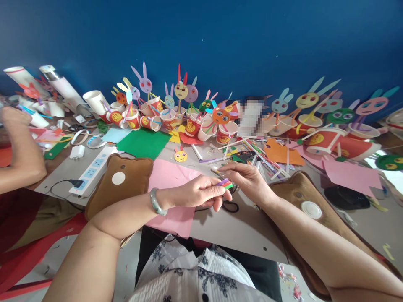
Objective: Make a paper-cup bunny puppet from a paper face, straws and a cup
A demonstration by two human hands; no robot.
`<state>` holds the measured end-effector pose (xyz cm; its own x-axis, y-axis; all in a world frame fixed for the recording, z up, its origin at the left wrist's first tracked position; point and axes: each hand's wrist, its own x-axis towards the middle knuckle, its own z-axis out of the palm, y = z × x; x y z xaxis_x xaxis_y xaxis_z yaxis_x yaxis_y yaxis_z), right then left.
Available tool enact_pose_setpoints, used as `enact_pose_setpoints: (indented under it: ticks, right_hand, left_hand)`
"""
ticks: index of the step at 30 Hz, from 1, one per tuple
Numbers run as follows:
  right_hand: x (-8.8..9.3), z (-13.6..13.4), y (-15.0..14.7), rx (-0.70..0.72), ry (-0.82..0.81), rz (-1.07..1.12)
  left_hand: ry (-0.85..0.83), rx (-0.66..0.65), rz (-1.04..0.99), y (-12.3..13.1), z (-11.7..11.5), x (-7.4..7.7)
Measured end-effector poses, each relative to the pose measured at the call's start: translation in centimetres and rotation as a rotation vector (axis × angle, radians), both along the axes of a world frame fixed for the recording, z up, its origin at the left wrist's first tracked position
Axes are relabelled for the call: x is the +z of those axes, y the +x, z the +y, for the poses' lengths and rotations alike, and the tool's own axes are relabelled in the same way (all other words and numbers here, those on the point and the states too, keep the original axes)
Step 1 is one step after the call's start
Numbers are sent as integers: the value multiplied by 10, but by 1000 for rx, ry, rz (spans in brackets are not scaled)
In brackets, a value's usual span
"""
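Observation:
My left hand (204,191), a bangle on its wrist, pinches a small bundle of coloured strips (225,183) in purple, red and green between thumb and fingers. Close to the strips' upper end, my right hand (247,178) has its thumb and forefinger pressed together. A small pale tip (215,169) shows at those fingers, but I cannot make out what it is or whether it is held. Both hands hover above the grey table (220,228), beside a pink paper sheet (171,184). A yellow rabbit-face cutout (180,155) lies beyond my left hand.
Paper cups (192,125) with rabbit-face figures line the blue wall. Brown cushion-like pads (126,180) flank my hands. A power strip (92,171) lies left, loose strips (267,157) right, and a green sheet (145,142) behind. Another person's arm (23,147) reaches in at far left.

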<state>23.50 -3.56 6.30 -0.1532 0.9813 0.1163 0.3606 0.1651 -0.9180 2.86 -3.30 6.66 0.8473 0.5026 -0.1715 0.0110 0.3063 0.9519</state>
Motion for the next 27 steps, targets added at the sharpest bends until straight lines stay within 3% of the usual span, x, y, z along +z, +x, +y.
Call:
enact_pose_setpoints:
  ticks: [13, 21, 27]
  right_hand:
    - [-2, -6, 0, 97, 144, -19]
    - [5, -7, -2, 125, 20, 133]
    - [-11, -5, 2, 169, -129, 254]
  left_hand:
    - [-8, 35, 12, 1, 4, 3]
    - [10, 46, -8, 1, 5, 4]
    - [34, 72, -20, 2, 4, 4]
